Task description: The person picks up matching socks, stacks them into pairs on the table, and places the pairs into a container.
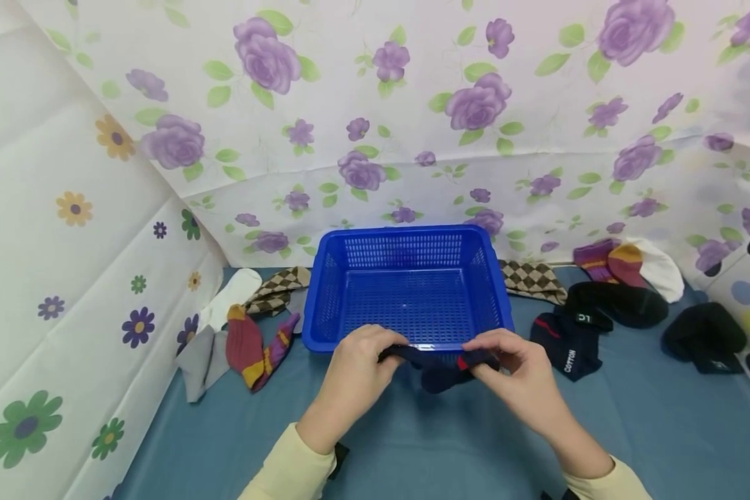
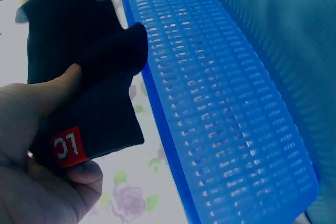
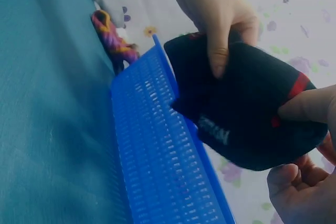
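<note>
A dark navy sock is stretched between my two hands just in front of the blue basket. My left hand pinches one end between thumb and fingers, beside the red "LC" patch in the left wrist view. The other end, with a red stripe in the right wrist view, is pinched by my right hand. White lettering shows on the sock. The head view shows only the sock's edge and hanging part.
Left of the basket lie a white sock, a checkered sock, a grey sock and a maroon-yellow sock. On its right are another checkered sock, a navy "COTTON" sock and black socks. Floral sheets form walls.
</note>
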{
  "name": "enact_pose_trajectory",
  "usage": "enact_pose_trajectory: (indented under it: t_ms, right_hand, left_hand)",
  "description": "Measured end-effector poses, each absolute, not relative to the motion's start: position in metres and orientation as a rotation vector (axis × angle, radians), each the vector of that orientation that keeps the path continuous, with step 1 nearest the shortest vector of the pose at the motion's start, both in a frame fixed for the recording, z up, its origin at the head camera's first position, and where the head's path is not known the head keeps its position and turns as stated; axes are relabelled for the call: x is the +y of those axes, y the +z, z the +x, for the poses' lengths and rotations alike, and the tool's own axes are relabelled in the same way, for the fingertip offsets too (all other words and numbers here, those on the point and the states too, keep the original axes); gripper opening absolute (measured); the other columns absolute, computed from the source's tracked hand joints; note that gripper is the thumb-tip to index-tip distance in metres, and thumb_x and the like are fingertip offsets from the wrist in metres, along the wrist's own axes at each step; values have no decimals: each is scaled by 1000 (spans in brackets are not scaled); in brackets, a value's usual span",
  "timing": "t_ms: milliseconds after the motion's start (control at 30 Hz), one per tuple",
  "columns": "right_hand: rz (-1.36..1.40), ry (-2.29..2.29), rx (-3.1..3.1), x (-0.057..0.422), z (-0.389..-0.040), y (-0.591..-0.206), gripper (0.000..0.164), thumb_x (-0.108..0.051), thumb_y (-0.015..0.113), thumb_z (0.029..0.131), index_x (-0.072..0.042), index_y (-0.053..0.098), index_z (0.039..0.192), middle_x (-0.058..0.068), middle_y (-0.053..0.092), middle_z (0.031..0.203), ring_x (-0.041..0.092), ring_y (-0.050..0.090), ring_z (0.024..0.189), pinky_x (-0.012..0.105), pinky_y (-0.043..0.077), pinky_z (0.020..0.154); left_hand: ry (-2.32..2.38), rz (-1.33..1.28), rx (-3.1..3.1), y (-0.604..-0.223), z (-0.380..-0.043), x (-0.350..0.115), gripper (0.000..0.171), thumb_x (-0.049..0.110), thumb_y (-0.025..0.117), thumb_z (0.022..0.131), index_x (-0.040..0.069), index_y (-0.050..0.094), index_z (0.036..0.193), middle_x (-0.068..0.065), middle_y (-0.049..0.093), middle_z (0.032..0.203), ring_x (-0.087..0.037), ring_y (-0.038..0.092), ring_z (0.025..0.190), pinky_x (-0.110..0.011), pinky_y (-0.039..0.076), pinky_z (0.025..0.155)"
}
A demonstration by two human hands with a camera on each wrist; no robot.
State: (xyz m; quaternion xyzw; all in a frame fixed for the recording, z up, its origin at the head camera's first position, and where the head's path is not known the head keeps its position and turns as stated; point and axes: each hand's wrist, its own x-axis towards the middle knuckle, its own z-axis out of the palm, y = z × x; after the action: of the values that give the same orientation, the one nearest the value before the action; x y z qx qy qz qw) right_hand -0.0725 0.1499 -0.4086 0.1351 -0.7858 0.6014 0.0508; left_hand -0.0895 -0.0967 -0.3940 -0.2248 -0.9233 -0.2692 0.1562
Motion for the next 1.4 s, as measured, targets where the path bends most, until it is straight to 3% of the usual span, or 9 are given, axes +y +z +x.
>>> enact_pose_trajectory:
  t_ms: [300, 567, 700, 800, 933, 1033, 1167, 1300, 1400]
  right_hand:
    - [367, 1782, -2373, 165, -79, -405, 13, -6, 70, 82, -12, 65, 93, 5, 66, 109, 11, 58, 109, 18, 50, 84]
    - [393, 1991, -2291, 175, -75, -406, 13, 9, 50, 89, 0, 51, 99, 10, 68, 108, 19, 64, 104, 22, 52, 78]
    - [511, 2007, -2338, 179, -74, -409, 39, 10, 52, 88, -6, 51, 124, 10, 67, 113, 18, 65, 104, 24, 46, 55]
    - [637, 2027, -2425, 184, -74, -412, 55, 13, 53, 87, -13, 46, 135, 7, 63, 121, 18, 62, 110, 24, 49, 57]
    - [818, 2068, -2482, 191, -73, -414, 47, 9, 57, 87, -9, 51, 130, 9, 57, 131, 18, 56, 120, 31, 55, 78]
    - [897, 2054, -2540, 195, -72, -413, 37, 2, 61, 87, -8, 57, 123, 7, 54, 135, 15, 54, 121, 28, 55, 67]
    - [942, 2047, -2571, 201, -70, -415, 28, 0, 59, 89, -7, 64, 115, 8, 54, 136, 12, 53, 121, 26, 52, 62]
    - [933, 2074, -2611, 206, -66, -420, 24, -2, 57, 90, -5, 68, 111, 13, 57, 131, 10, 53, 122, 27, 54, 81]
    - [828, 2018, -2737, 209, -64, -423, 24, -6, 60, 89, -10, 70, 110, 11, 60, 127, 2, 55, 118, 26, 54, 79]
  left_hand:
    - [-860, -601, -2673, -397, -98, -111, 7, 26, 73, 81, 28, 70, 87, 13, 66, 84, -1, 59, 78, -21, 50, 68]
    - [-1013, -590, -2614, -400, -103, -117, 9, 29, 76, 78, 28, 71, 85, 15, 68, 83, 2, 61, 78, -18, 51, 67]
    - [-1085, -581, -2612, -403, -103, -125, 9, 25, 77, 77, 29, 71, 84, 17, 67, 83, 3, 61, 80, -20, 52, 69]
    - [-1173, -563, -2625, -404, -102, -133, 12, 22, 78, 77, 30, 72, 84, 17, 67, 84, 2, 62, 82, -23, 53, 71]
    - [-1353, -515, -2656, -406, -101, -142, 12, 24, 78, 77, 32, 71, 83, 16, 69, 86, -1, 64, 83, -24, 53, 73]
    - [-1490, -450, -2667, -410, -102, -148, 10, 26, 78, 76, 30, 71, 83, 13, 70, 84, -5, 62, 71, -25, 51, 61]
    - [-1592, -368, -2683, -412, -100, -151, 9, 24, 77, 77, 25, 71, 84, 6, 64, 71, -6, 47, 49, -23, 39, 43]
    - [-1594, -313, -2764, -404, -91, -147, 10, 19, 75, 79, 20, 72, 88, -1, 43, 53, -3, 29, 41, -21, 28, 41]
    - [-1585, -291, -2814, -410, -88, -146, 10, 19, 74, 80, 22, 71, 89, 0, 35, 51, -3, 27, 41, -21, 28, 41]
